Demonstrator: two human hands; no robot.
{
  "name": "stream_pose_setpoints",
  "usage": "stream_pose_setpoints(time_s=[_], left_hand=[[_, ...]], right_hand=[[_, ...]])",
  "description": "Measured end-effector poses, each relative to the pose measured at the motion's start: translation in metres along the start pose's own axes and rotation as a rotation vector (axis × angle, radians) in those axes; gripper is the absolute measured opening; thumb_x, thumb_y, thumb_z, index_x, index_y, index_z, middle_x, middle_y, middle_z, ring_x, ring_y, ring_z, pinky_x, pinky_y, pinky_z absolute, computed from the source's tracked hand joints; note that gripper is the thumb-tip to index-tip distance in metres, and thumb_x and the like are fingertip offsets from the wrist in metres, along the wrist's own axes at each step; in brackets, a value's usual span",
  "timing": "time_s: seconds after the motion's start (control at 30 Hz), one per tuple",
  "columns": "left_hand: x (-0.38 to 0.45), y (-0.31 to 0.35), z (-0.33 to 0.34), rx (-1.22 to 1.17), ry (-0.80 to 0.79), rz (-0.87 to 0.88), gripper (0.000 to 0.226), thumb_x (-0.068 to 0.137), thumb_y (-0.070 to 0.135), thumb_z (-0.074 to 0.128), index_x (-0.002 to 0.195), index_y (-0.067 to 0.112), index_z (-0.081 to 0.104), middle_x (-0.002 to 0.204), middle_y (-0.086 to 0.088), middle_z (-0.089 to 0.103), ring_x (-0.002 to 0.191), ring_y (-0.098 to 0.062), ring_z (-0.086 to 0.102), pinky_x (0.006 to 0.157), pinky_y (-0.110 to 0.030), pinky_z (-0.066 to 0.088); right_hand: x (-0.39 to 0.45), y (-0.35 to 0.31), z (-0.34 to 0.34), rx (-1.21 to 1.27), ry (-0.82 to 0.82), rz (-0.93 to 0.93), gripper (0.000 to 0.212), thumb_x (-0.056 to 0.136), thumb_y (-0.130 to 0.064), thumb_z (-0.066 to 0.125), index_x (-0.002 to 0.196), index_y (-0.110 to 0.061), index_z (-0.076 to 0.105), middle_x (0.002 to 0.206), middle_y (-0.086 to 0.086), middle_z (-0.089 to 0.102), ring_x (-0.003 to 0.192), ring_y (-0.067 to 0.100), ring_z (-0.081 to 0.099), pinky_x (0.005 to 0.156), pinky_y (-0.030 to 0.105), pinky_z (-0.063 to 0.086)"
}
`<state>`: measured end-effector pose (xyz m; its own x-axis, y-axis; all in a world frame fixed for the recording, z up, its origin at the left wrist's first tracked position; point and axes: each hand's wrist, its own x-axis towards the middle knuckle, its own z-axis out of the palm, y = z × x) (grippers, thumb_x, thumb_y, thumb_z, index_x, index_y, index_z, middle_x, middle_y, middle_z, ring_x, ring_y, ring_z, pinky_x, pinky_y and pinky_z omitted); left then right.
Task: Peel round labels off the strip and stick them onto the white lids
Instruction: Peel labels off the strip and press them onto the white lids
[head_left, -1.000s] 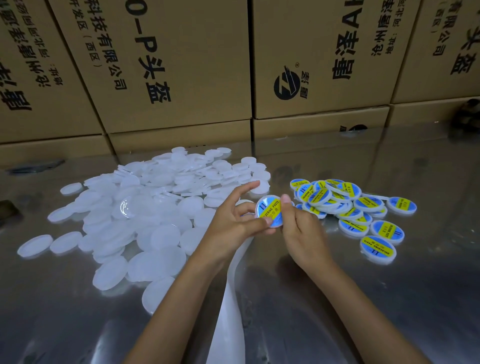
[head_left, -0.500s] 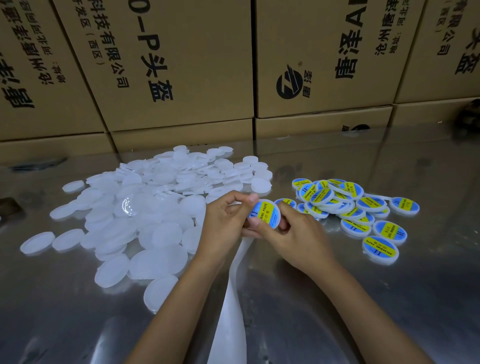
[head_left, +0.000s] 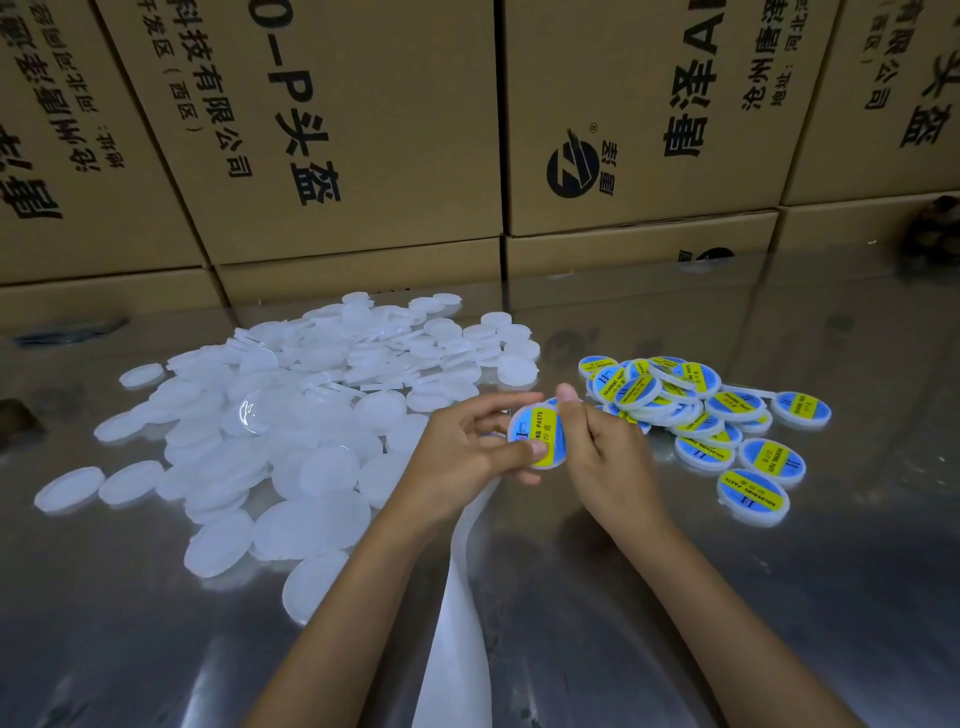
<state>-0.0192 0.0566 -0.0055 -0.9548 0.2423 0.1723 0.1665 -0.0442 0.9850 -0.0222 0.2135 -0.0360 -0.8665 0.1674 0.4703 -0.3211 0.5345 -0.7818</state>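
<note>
That labelled lid (head_left: 537, 436) between both hands looks light, thin, stiff plastic, so I'd pinch it by the rim. Left hand (head_left: 467, 457) grips it thumb-on-face, right hand (head_left: 602, 457) pinches its edge. Roughly fifteen finished lids (head_left: 696, 410) sit right of the hands, way too many blank lids (head_left: 291, 415) to count left, and one strip (head_left: 457, 623) under the wrists.

"SOLDERING PASTE" on label (head_left: 754, 498) (blue-yellow)

We note stacked cardboard cartons (head_left: 358, 130) with black printed characters standing along the far edge of the reflective metal worktop (head_left: 779, 597). A dark, blurred object (head_left: 935, 223) sits at the far right corner.
</note>
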Motion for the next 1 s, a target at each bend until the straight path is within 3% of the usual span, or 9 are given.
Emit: stream_pose_setpoints(time_s=[0.17,0.27,0.37,0.43,0.53,0.67,0.77,0.83,1.0], left_hand=[[-0.001,-0.001,-0.001,-0.089,0.151,0.010,0.022,0.080,0.003,0.081,0.098,0.016,0.079,0.087,-0.015,0.077,0.076,-0.029,0.076,0.063,-0.032,0.061],[-0.001,0.000,-0.002,-0.129,0.203,-0.001,0.012,0.083,0.008,0.080,0.093,0.015,0.080,0.084,-0.019,0.076,0.077,-0.027,0.075,0.063,-0.033,0.061],[-0.001,0.001,-0.001,-0.100,0.252,0.001,0.005,0.088,0.013,0.077,0.092,0.012,0.080,0.082,-0.014,0.077,0.073,-0.024,0.075,0.057,-0.030,0.060],[0.000,0.001,-0.001,-0.087,0.241,0.007,0.011,0.093,0.015,0.071,0.100,0.011,0.078,0.086,-0.012,0.078,0.074,-0.022,0.075,0.059,-0.030,0.061],[0.001,0.001,-0.002,-0.070,0.184,0.009,0.021,0.098,0.010,0.063,0.115,0.012,0.074,0.094,-0.013,0.077,0.075,-0.018,0.071,0.061,-0.030,0.061],[0.002,-0.001,0.000,-0.006,0.059,0.019,0.048,0.093,-0.009,0.060,0.134,0.016,0.063,0.101,-0.007,0.076,0.076,-0.016,0.069,0.068,-0.026,0.059],[0.001,-0.002,0.004,0.086,0.011,0.050,0.067,0.088,-0.018,0.058,0.140,0.025,0.056,0.103,0.004,0.075,0.085,-0.011,0.067,0.080,-0.025,0.058],[0.002,-0.001,0.005,0.077,0.098,0.087,0.064,0.089,-0.016,0.059,0.136,0.028,0.058,0.103,0.006,0.076,0.087,-0.011,0.068,0.085,-0.026,0.057],[0.010,0.002,-0.022,0.020,0.525,0.141,0.046,0.090,-0.015,0.047,0.113,0.017,0.070,0.095,0.000,0.077,0.086,-0.012,0.068,0.081,-0.021,0.057]], right_hand=[[-0.002,-0.003,0.000,0.168,-0.146,-0.055,0.055,0.090,-0.067,0.043,0.068,-0.017,0.042,0.057,-0.008,0.039,0.057,0.010,0.036,0.059,0.039,0.035],[-0.004,-0.001,0.003,0.037,-0.190,-0.087,0.047,0.071,-0.074,0.060,0.069,-0.029,0.047,0.058,-0.012,0.043,0.054,0.007,0.040,0.054,0.025,0.033],[-0.003,0.001,0.004,-0.063,-0.185,-0.094,0.052,0.072,-0.075,0.061,0.061,-0.027,0.041,0.052,-0.011,0.040,0.051,0.008,0.038,0.051,0.023,0.027],[-0.003,0.001,0.005,-0.071,-0.188,-0.093,0.061,0.081,-0.070,0.057,0.056,-0.021,0.032,0.048,-0.009,0.033,0.049,0.009,0.034,0.050,0.023,0.024],[-0.003,-0.002,0.006,0.055,-0.217,-0.085,0.053,0.093,-0.055,0.049,0.056,-0.023,0.027,0.047,-0.009,0.025,0.046,0.008,0.026,0.047,0.021,0.023],[0.001,-0.001,0.005,0.234,-0.265,0.122,0.052,0.102,-0.041,0.044,0.060,-0.012,0.037,0.049,-0.002,0.033,0.048,0.012,0.032,0.051,0.026,0.027],[0.004,-0.003,0.003,0.371,-0.256,0.252,0.052,0.104,-0.038,0.040,0.060,-0.013,0.041,0.041,-0.006,0.038,0.037,0.006,0.034,0.044,0.017,0.029],[0.009,-0.003,0.000,0.447,-0.173,0.395,0.048,0.105,-0.039,0.039,0.064,-0.014,0.045,0.042,-0.005,0.041,0.035,0.004,0.033,0.038,0.015,0.026],[0.024,0.015,-0.017,0.693,0.044,0.682,0.039,0.107,-0.034,0.034,0.076,-0.016,0.047,0.054,0.000,0.042,0.039,0.009,0.027,0.038,0.021,0.022]])
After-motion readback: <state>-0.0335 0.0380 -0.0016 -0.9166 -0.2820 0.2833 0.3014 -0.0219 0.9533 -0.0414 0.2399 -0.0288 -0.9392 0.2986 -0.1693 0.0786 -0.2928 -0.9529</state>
